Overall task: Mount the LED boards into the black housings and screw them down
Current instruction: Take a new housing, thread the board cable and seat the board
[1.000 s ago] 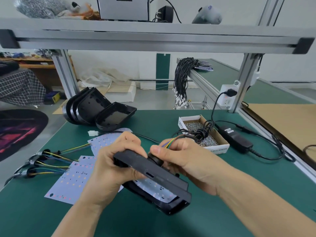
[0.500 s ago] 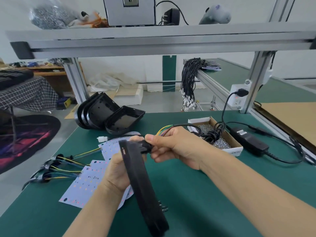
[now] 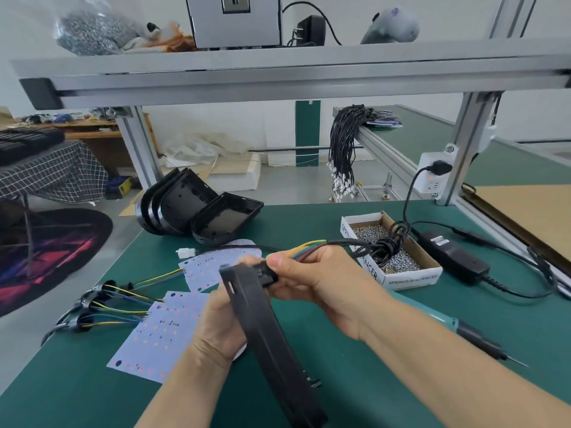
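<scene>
While loose LED boards (image 3: 160, 332) lie on the mat at left, the left hand (image 3: 221, 329) grips a black housing (image 3: 265, 338) edge-on above them. The right hand (image 3: 321, 282) pinches the cable gland (image 3: 268, 274) at its top, seemingly seating the wiring; screwing likely follows, needing the screw box (image 3: 395, 251) and electric screwdriver (image 3: 472, 335) at right

The left hand (image 3: 220, 322) is hiding the housing's (image 3: 265, 341) inner face; its lower end is running past the bottom edge. The screwdriver's (image 3: 463, 332) handle is disappearing behind the right forearm.
</scene>
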Demonstrator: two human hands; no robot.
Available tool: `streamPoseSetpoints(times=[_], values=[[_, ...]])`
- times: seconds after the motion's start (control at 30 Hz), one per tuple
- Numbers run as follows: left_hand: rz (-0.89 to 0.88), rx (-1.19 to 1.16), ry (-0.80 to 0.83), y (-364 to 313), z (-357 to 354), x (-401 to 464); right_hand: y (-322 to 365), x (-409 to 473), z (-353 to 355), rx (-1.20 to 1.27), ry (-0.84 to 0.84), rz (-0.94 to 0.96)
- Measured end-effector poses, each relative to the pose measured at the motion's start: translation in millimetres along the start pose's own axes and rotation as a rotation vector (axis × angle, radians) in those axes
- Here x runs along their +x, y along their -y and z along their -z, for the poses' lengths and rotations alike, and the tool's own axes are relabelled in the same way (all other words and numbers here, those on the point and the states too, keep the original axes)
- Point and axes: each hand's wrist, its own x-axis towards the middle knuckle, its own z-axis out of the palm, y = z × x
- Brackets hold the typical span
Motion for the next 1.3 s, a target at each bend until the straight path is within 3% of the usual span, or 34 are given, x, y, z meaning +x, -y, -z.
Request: streamPoseSetpoints(times=[0.23, 0.47, 0.73, 0.9, 1.17, 1.3], values=[[-0.007, 0.124, 0.297, -17.3, 11.3, 2.3, 2.7, -12.0, 12.7, 0.074, 0.081, -0.092], [-0.07, 0.3, 0.282, -29.4, -6.5, -8.4, 10.5, -22.2, 20.9, 0.063, 0.151, -0.088], [-0.236, 0.342, 0.318, -32.4, -22.7, -20.8, 8.4, -28.2, 18.0, 0.112, 0.182, -0.115], [-0.221, 0.359, 0.205, -38.6, -24.5, -24.0, 1.3, -27.9, 13.8, 0.21, 0.106, -0.163], [-0.216, 0.524, 0.316, -44.1, -20.3, -27.6, 17.6, -22.9, 14.6, -0.02, 0.161, -0.205], [-0.181, 0.504, 0.18, -45.7, -21.6, -28.4, 14.5, -17.6, 14.2, -0.201, 0.003, -0.141]])
